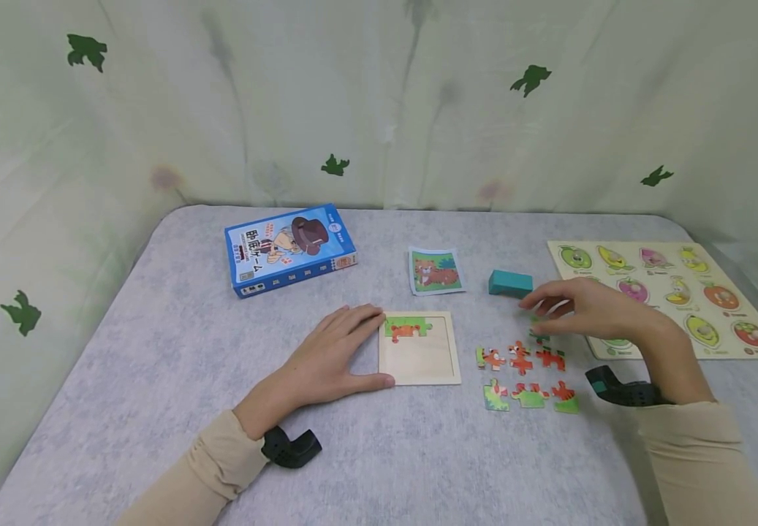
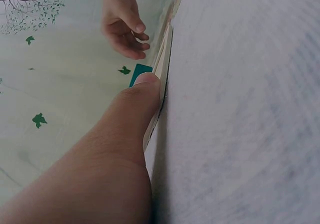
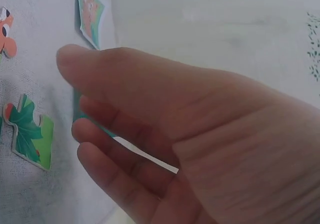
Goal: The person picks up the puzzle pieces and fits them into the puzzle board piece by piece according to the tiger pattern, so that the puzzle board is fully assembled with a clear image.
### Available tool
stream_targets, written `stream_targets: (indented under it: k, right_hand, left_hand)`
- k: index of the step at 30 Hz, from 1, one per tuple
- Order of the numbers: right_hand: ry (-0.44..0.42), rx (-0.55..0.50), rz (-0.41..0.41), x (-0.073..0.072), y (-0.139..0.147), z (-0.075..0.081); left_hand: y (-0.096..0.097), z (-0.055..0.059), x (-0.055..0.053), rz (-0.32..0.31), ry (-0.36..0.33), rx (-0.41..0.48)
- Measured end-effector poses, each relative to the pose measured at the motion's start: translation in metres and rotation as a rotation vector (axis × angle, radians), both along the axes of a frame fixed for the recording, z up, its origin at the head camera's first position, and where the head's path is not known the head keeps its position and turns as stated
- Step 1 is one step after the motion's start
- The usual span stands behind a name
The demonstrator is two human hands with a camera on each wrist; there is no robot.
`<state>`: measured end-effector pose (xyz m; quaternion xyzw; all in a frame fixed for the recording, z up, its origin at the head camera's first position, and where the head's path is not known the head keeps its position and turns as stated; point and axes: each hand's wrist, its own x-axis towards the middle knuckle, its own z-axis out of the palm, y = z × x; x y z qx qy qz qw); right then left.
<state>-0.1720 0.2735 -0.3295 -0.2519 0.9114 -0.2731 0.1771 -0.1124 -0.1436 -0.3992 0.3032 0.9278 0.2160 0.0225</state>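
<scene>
My left hand lies at the left side of a square wooden puzzle tray, thumb at its lower edge, fingertips by its upper left corner. Joined puzzle pieces, green with an orange animal, fill the tray's upper left. My right hand hovers with loosely bent fingers and nothing visible between them. Under its fingers is a green puzzle piece with a leaf, partly covered in the head view. Two rows of loose puzzle pieces lie right of the tray.
A picture card with a bear lies behind the tray, with a teal block to its right. Far left is a blue game box. A large fruit board lies under and beyond my right forearm. A printed curtain hangs behind the table.
</scene>
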Motion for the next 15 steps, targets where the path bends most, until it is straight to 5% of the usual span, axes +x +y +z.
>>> stream_targets:
  k: [15]
  right_hand:
    - [-0.094,0.061,-0.035,-0.0011,0.0072,-0.002]
  left_hand:
    - [-0.0001,0.0005,0.0001,-0.004,0.005,0.003]
